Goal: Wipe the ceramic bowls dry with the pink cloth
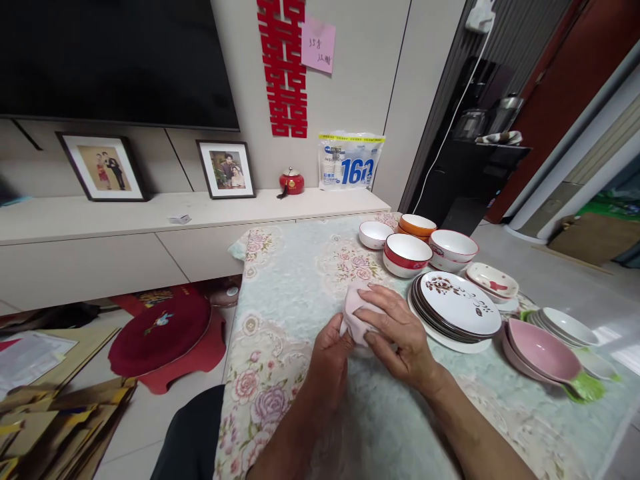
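Note:
Over the table, both of my hands meet at a pale pink cloth [356, 301]. My left hand [331, 357] grips its near left side, thumb pressed against it. Curled over the top and right side, the fingers of my right hand [397, 327] press on the cloth. A whitish edge shows below it, but I cannot tell whether the cloth is wrapped around something. Just right of my right hand is a stack of plates [457, 300], the top one white with a brown floral pattern. Behind the hands sits a red-banded bowl [407, 251] on a white one.
A flowered tablecloth [290, 280] covers the table. Farther right are a small white bowl [376, 233], orange bowls [418, 224], white bowls [454, 247], oblong dishes [493, 280], pink leaf-shaped dishes [543, 350] and grey-white bowls [567, 325]. A red stool [163, 333] stands left.

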Motion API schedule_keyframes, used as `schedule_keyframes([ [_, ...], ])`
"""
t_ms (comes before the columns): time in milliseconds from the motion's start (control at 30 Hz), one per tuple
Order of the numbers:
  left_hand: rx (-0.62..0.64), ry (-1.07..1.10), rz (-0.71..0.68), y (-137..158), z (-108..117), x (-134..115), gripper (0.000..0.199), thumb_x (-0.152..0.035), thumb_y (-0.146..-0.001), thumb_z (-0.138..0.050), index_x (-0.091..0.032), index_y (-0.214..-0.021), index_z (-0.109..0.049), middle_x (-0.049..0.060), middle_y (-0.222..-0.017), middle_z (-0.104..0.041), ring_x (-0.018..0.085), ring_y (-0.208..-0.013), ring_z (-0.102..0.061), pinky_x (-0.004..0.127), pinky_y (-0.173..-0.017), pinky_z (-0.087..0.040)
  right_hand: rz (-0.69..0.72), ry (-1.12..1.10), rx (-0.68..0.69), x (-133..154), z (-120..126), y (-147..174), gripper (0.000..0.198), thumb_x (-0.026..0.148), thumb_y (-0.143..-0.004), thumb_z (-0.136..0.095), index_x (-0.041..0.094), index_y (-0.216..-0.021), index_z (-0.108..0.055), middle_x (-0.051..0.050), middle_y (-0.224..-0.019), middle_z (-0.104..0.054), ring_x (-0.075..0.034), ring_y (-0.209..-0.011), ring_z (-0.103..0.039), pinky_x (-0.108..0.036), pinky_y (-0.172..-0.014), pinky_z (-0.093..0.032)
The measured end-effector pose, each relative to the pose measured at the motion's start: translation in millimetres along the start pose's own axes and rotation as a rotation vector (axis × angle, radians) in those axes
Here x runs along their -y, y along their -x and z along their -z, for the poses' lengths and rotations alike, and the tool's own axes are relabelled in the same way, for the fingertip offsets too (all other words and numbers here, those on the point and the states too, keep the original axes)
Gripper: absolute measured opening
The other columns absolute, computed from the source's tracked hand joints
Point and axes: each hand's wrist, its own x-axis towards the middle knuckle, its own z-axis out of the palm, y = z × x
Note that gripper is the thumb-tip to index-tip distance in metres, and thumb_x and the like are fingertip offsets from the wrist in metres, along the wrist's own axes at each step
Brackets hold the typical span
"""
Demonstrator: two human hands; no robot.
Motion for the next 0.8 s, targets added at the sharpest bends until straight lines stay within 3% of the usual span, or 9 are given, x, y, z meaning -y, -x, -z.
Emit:
schedule_keyframes([
  [100, -0.021, -0.062, 0.026, 0.7, 1.2, -1.8, 0.024, -0.033, -0.077, -0.08, -0.015, -0.091, -0.073, 0.003, -0.08, -0.072, 0.014, -0.071, -0.058, 0.024, -0.068, -0.044, -0.177, -0.134, -0.082, -12.3, -4.0, 2.1, 0.034, 0.03, -0.091, -0.062, 0.024, -0.122, -0.072, -0.01, -0.137, -0.065, -0.031, -0.131, -0.055, -0.052, -0.112, -0.039],
  [200, -0.045, -0.064, 0.056, 2.4, 2.1, -2.9, 0.029, -0.039, -0.075, -0.082, -0.014, -0.085, -0.071, 0.003, -0.075, -0.072, 0.014, -0.066, -0.058, 0.025, -0.066, -0.045, -0.547, -0.502, -0.297, -26.9, -9.2, 3.8, 0.037, 0.047, -0.092, -0.061, 0.024, -0.118, -0.074, -0.008, -0.128, -0.071, -0.03, -0.125, -0.06, -0.048, -0.109, -0.044],
  [300, -0.057, -0.009, 0.031, 4.1, 2.0, -3.0, 0.033, -0.043, -0.076, -0.08, -0.015, -0.089, -0.073, 0.005, -0.076, -0.074, 0.017, -0.069, -0.063, 0.027, -0.068, -0.048, -0.834, -0.911, -0.488, -27.4, -17.3, 0.5, 0.043, 0.057, -0.083, -0.067, 0.024, -0.109, -0.076, -0.005, -0.11, -0.078, -0.03, -0.112, -0.068, -0.045, -0.102, -0.051],
  [400, -0.041, 0.05, -0.013, 4.7, 1.9, -2.8, 0.03, -0.042, -0.082, -0.075, -0.015, -0.095, -0.075, 0.007, -0.083, -0.076, 0.02, -0.076, -0.066, 0.028, -0.071, -0.05, -0.991, -1.151, -0.52, -18.5, -22.9, -5.0, 0.043, 0.059, -0.079, -0.069, 0.023, -0.102, -0.076, -0.003, -0.095, -0.08, -0.028, -0.098, -0.072, -0.043, -0.095, -0.055],
  [500, -0.009, 0.081, -0.004, 5.1, 1.7, -3.1, 0.025, -0.039, -0.085, -0.072, -0.016, -0.094, -0.076, 0.007, -0.084, -0.076, 0.02, -0.078, -0.067, 0.028, -0.071, -0.049, -1.043, -1.15, -0.537, -14.2, -20.3, -7.4, 0.039, 0.06, -0.079, -0.071, 0.024, -0.093, -0.075, -0.001, -0.084, -0.079, -0.025, -0.084, -0.073, -0.038, -0.086, -0.057],
  [667, 0.086, -0.097, 0.105, 6.8, 3.7, -5.9, 0.031, -0.042, -0.085, -0.07, -0.013, -0.096, -0.074, 0.005, -0.074, -0.071, 0.019, -0.072, -0.062, 0.027, -0.066, -0.044, -0.87, -0.762, -0.423, -20.6, -3.1, -4.6, 0.042, 0.064, -0.082, -0.065, 0.023, -0.083, -0.073, -0.001, -0.073, -0.073, -0.021, -0.068, -0.064, -0.03, -0.063, -0.052],
  [800, 0.016, -0.244, 0.112, 4.9, 10.2, -8.1, 0.034, -0.046, -0.077, -0.077, -0.014, -0.085, -0.067, -0.001, -0.066, -0.061, 0.013, -0.062, -0.051, 0.024, -0.06, -0.036, -0.802, -0.652, -0.338, -22.9, 6.3, -0.5, 0.039, 0.059, -0.082, -0.069, 0.021, -0.073, -0.07, 0.001, -0.063, -0.064, -0.015, -0.055, -0.052, -0.027, -0.052, -0.041],
])
